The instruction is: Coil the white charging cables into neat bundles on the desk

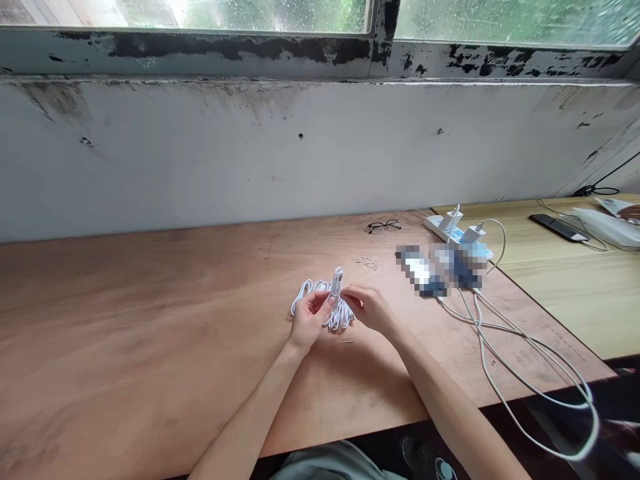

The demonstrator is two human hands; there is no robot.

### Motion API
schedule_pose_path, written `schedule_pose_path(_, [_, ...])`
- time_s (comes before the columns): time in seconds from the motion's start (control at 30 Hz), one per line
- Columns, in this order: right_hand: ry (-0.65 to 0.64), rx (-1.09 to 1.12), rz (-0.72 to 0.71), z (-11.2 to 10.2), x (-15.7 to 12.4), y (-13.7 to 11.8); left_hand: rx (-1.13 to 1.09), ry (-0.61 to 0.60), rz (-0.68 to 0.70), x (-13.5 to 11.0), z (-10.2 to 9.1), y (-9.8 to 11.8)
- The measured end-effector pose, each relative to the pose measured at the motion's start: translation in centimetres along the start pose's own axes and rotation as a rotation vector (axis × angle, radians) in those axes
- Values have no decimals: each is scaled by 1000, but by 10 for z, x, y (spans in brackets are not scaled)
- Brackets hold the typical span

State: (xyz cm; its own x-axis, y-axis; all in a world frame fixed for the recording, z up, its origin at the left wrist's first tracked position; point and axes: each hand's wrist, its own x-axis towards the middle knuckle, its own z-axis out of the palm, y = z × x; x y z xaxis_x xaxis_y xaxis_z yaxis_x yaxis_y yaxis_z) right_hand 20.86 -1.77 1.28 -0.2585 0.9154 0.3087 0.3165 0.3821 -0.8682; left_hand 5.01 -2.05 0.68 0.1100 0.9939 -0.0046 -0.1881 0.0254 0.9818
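My left hand [311, 319] is closed on a folded bundle of white cable [337, 280], held upright with its looped end on top. At the bundle's right side, the fingers of my right hand [367, 305] are pinched together; what lies between them is too small to make out. Behind and below both hands lie coiled white cables [340, 319] on the brown table [150, 333], partly hidden by my fingers. A short thin strip [347, 342] rests just in front of them. Beyond my right hand is a small pile of thin, pale strips [369, 263].
Eyeglasses [385, 227] lie near the wall. To the right are a power strip [457, 237] with chargers, two blurred-out devices [423, 272] and long white charging cables [505, 327] hanging over the front edge. A black phone [559, 228] and part of another person's hand [629, 212] are farther right.
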Motion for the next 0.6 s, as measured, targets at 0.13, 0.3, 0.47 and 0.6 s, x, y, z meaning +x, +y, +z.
schedule_pose_path(0.13, [78, -243, -111, 1, 0, 2, -71, 44, -57, 1, 0, -2])
schedule_pose_path(0.3, [38, 100, 113, 7, 4, 8, -40, 24, -46, 1, 0, 1])
schedule_pose_path(0.47, [101, -78, -7, 5, 2, 7, 55, 36, 12, 1, 0, -1])
schedule_pose_path(0.6, [175, -397, -222, 5, -1, 6, 272, 43, 128, 2, -3, -5])
